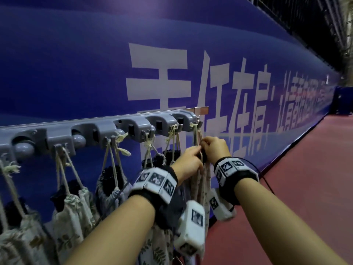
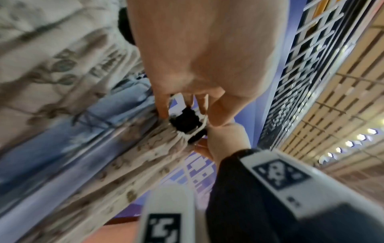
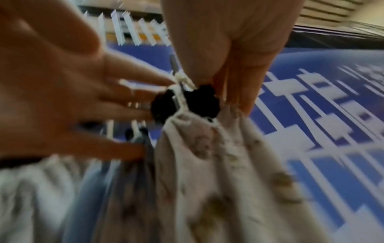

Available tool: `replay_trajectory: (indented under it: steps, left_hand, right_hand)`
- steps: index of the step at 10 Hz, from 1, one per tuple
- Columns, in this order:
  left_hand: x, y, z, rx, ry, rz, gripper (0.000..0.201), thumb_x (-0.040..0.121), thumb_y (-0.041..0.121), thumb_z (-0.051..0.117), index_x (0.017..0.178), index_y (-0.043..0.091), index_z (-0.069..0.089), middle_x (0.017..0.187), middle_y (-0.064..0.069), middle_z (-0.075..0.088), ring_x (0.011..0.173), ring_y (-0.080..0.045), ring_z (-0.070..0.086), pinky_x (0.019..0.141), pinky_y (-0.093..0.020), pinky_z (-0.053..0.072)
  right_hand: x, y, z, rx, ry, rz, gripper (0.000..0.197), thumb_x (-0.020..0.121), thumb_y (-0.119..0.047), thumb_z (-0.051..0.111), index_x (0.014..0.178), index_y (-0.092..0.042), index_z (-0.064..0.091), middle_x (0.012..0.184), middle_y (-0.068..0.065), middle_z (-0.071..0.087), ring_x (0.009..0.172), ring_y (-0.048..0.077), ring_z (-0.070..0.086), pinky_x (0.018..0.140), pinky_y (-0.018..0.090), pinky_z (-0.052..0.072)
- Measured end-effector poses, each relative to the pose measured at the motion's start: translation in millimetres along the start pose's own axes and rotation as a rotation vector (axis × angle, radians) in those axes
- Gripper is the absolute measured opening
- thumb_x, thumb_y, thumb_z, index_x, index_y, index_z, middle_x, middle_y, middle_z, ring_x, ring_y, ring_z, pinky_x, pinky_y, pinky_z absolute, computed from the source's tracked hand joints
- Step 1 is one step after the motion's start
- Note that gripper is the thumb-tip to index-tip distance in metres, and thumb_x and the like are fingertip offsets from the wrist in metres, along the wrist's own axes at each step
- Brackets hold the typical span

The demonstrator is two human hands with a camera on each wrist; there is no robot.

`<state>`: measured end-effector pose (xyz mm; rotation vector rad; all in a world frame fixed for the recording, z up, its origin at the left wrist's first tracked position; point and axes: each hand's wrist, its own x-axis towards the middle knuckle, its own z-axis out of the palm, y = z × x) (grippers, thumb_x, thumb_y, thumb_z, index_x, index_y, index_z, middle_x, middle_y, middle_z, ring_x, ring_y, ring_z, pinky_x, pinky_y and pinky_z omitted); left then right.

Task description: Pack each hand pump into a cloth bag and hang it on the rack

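A grey rack [image 1: 107, 129] with hooks runs along the blue wall. A floral cloth bag [image 1: 203, 178] hangs by its drawstring from the rightmost hook [image 1: 198, 124]. The black top of a hand pump [image 1: 202, 157] sticks out of its gathered mouth. Both hands are at that mouth. My left hand [image 1: 196, 152] reaches in from the left with straight, spread fingers [image 3: 133, 105] that touch the pump top [image 3: 187, 102] and the cord. My right hand [image 1: 205, 145] pinches the bag's gathered rim [image 3: 234, 108] beside the pump [image 2: 185, 122].
Several more printed cloth bags [image 1: 70, 213] [image 1: 112, 190] with black pump tops hang from the hooks to the left, close against my left forearm. A red floor [image 1: 286, 188] stretches away on the right along the wall banner [image 1: 95, 64].
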<state>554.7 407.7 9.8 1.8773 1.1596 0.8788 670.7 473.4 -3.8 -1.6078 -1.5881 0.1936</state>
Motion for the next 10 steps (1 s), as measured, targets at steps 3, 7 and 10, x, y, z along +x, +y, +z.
replay_trajectory:
  steps: [3,7,10]
  left_hand:
    - [-43,-18,-17,0.028,0.007,-0.075,0.053,0.086,-0.013,0.038,0.133,0.009,0.050,0.103,-0.005,0.055,0.063,-0.016,0.047,0.048,-0.019,0.034]
    - [-156,7,-84,-0.006,0.109,-0.131,0.033,0.086,-0.011,0.043,0.083,0.013,0.066,0.081,0.004,0.064,0.072,-0.011,0.055,0.059,-0.022,0.041]
    - [-243,26,-130,-0.002,0.278,-0.087,0.036,0.085,-0.013,0.040,0.081,0.014,0.064,0.080,0.000,0.062,0.064,-0.011,0.054,0.053,-0.020,0.044]
  right_hand:
    - [-42,5,-14,-0.049,-0.105,0.111,0.027,0.094,-0.015,0.043,0.102,-0.006,0.066,0.099,0.017,0.068,0.091,0.033,0.064,0.080,0.037,0.054]
    - [-130,-40,-42,0.306,-0.242,0.206,0.030,0.094,-0.004,0.045,0.069,-0.008,0.061,0.049,0.003,0.060,0.032,0.011,0.053,0.037,0.020,0.047]
    - [-197,-134,-30,0.625,-0.369,0.118,0.023,0.097,-0.008,0.046,0.079,-0.007,0.060,0.061,0.010,0.057,0.032,0.012,0.051,0.039,0.019,0.047]
